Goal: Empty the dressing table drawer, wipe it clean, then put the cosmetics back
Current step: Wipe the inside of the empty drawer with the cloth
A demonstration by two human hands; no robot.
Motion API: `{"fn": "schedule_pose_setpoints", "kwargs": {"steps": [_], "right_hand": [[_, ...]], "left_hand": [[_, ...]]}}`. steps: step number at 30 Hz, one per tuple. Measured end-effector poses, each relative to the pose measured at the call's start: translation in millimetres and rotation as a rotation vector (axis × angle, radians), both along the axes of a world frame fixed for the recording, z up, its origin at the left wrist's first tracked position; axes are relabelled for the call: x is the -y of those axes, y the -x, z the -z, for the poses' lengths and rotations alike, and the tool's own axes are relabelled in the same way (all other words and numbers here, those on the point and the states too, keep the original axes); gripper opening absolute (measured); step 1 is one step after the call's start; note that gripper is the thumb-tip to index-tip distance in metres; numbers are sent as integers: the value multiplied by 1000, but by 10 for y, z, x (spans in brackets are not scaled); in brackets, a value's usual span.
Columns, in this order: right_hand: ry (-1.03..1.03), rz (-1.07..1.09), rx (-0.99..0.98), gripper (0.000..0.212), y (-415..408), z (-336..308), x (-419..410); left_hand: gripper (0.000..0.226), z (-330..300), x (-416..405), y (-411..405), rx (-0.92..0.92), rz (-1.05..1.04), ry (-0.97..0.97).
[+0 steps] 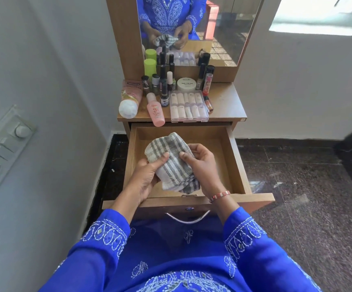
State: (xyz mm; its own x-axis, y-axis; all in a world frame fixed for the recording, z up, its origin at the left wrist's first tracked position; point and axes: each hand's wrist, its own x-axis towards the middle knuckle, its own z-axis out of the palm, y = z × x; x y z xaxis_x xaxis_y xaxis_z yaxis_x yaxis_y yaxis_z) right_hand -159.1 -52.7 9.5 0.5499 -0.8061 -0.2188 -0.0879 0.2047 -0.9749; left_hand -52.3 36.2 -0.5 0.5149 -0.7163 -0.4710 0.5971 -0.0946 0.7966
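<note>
Blue embroidered sleeves (99, 234) frame the bottom of the view, and both my arms reach forward from them over an open wooden drawer (237, 163). Between my hands I hold a folded cloth (170, 163), white with grey stripes, above the drawer's bare floor. My left hand (144, 182) grips it from below and from the left, thumb pressed across its top. My right hand (202, 165) grips its right edge, thumb on top and fingers curled round the far side. A beaded bracelet (219, 196) of red and white circles my right wrist.

Just below my hands, the drawer's front panel carries a curved metal handle (187, 218).

Beyond the drawer, on top of the dressing table (229, 102), stand the cosmetics. At the front left a pink tube (129, 98) lies on its side with its white cap toward me. Beside it a pink bottle (155, 111) lies with its end over the table's front edge. To the right sits a clear case of false nails (188, 106), with a slim lipstick (208, 102) just beside it. Behind these stand several small nail polish bottles (164, 85), a round white tub marked NAIL POLISH (186, 83), and a green-capped bottle (150, 67) at the back left.

Above them a mirror (223, 28) reflects my hands and the cloth.

A switch panel (2, 150) is mounted on the wall at the left.
</note>
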Motion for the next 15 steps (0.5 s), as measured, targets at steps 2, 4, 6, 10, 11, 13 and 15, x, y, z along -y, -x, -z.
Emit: {"fn": "schedule_pose_setpoints", "kwargs": {"steps": [2,4,6,10,11,13,15], "right_hand": [[5,-16,-19,17,51,-20,11],[-14,-75,-55,21,120,-44,33],[-37,-89,-63,21,208,-71,93],[0,-7,-44,20,398,-164,330],[24,30,-30,19,435,-195,401],[56,137,3,13,483,-255,559],[48,262,55,10,512,-308,750]], "left_hand": [[19,-24,69,63,47,-42,-21],[16,-66,160,149,63,-70,-29],[14,-102,261,232,60,-84,-47],[13,-201,495,386,1,-37,-29],[11,-242,566,424,-9,-10,-16],[7,-345,722,500,-7,47,21],[8,-451,893,567,50,99,38]]}}
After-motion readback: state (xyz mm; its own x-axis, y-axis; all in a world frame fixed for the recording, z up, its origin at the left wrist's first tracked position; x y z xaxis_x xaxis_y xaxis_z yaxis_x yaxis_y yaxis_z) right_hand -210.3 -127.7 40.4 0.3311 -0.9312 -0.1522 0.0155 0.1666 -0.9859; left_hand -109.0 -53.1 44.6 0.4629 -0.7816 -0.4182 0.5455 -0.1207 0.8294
